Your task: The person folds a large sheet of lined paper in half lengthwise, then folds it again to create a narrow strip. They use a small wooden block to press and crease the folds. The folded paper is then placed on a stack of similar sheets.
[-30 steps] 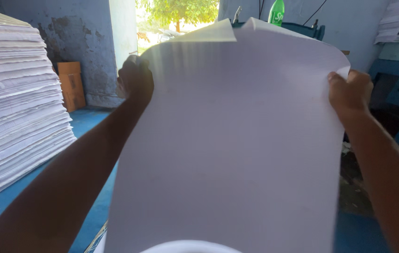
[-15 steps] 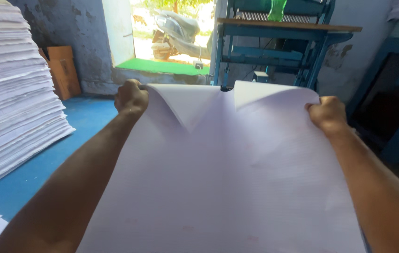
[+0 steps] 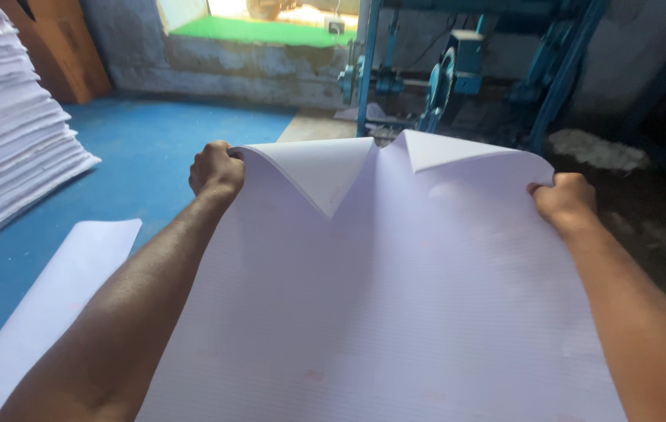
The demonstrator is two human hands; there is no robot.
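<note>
Holding a big ruled white sheet (image 3: 395, 312) out in front of me over the blue floor (image 3: 145, 156), I have it gripped at its two far corners and spread wide between my arms, its near part running down towards me and out of the bottom of the view. As I judge it, the sheet is lifted and opened out but not laid anywhere yet: the far edge is curling back over itself in two flaps that meet in a notch near the middle. A tall stack of white sheets (image 3: 12, 141) stands well apart at my left. A blue metal machine frame (image 3: 458, 70) stands beyond the sheet. A loose sheet (image 3: 59, 289) lies on the floor beside my left forearm. My left hand (image 3: 216, 170) is fisted on the left corner, my right hand (image 3: 566, 202) closed on the right corner
</note>
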